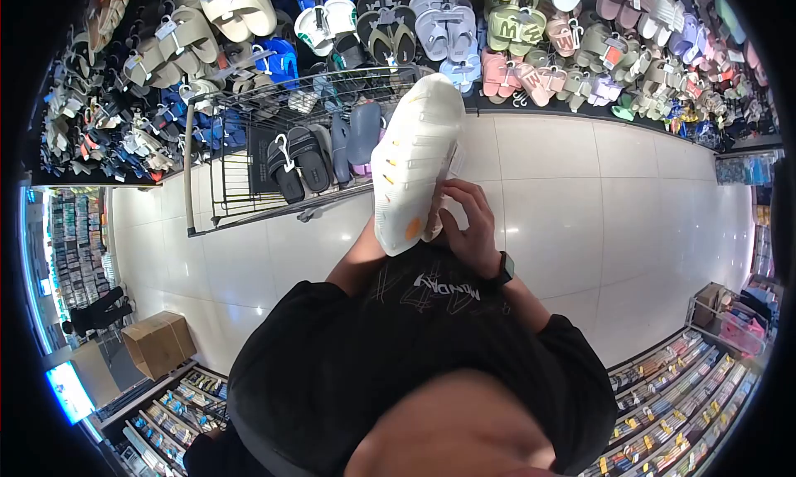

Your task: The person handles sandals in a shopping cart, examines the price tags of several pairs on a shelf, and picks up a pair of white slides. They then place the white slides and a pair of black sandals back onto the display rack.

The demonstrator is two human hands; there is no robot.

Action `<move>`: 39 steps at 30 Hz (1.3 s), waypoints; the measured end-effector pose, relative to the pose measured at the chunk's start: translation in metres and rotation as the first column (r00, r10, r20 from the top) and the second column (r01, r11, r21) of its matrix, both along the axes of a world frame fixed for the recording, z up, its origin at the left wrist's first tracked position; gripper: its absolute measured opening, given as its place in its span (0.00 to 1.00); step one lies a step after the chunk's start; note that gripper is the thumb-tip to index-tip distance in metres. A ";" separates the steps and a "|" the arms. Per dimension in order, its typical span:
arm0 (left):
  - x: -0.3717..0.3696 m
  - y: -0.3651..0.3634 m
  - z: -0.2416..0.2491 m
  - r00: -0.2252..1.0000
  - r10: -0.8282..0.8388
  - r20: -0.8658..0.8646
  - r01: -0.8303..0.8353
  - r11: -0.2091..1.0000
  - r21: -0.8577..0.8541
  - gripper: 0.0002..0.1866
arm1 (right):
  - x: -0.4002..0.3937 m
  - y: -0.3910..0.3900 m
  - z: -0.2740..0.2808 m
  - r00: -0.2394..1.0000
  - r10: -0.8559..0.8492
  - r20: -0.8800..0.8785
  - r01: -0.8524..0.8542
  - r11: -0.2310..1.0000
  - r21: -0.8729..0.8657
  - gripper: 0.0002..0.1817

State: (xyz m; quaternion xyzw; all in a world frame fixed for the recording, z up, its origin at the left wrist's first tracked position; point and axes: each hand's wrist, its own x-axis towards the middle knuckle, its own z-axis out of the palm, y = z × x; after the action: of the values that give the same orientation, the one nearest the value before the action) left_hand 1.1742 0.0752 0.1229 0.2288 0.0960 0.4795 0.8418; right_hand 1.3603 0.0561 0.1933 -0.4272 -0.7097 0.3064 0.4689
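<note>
A white slide sandal (419,153) is held up in front of my chest, its ribbed sole with a small orange patch facing me. My right hand (473,224), a dark watch on its wrist, is at the sandal's right edge. Its thumb and fingers are curled against that edge, where part of a second pale piece and a tag show. My left forearm (352,261) runs up behind the sandal, which hides the left hand and its fingers. Left of the sandal stands a wire shopping cart (191,170) holding black slides (303,162) and a dark blue slide (365,133).
Racks of hanging sandals (522,29) run along the far side, close behind the cart. Pale floor tiles (547,187) extend to the right. A cardboard box (159,344) stands at the lower left, and shelves of small packaged goods (680,402) are at the lower right.
</note>
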 end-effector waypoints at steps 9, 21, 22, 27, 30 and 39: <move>0.053 -0.022 0.020 0.935 0.079 -0.346 -0.052 0.995 0.088 0.27 | 0.046 -0.015 -0.012 0.981 -0.185 -0.059 0.177 0.976 -0.124 0.22; 0.024 -0.017 -0.010 0.936 0.033 -0.350 -0.017 0.999 0.048 0.24 | 0.025 -0.022 -0.011 1.000 0.008 -0.027 -0.012 0.991 -0.131 0.20; 0.018 -0.013 -0.015 0.941 0.029 -0.336 -0.016 0.999 0.040 0.24 | 0.021 -0.018 -0.012 0.999 0.023 -0.027 -0.026 0.989 -0.146 0.19; -0.006 0.009 -0.016 0.969 0.019 -0.245 -0.026 0.999 -0.028 0.24 | -0.006 0.001 -0.016 0.995 0.071 -0.065 -0.084 0.973 -0.217 0.15; -0.026 0.009 -0.017 0.980 0.034 -0.197 -0.050 0.996 -0.078 0.24 | -0.027 0.011 -0.015 0.994 0.047 -0.102 -0.075 0.955 -0.288 0.15; -0.084 0.036 -0.029 0.984 0.179 -0.018 -0.178 0.953 -0.244 0.25 | -0.085 0.049 -0.039 0.960 0.273 0.061 -0.260 0.951 -0.169 0.14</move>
State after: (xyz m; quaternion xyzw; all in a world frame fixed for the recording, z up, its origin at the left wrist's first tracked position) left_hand 1.0898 0.1116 0.0936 0.1125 0.1730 0.5384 0.8171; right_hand 1.2754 0.1054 0.1545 -0.3760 -0.7531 0.4047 0.3573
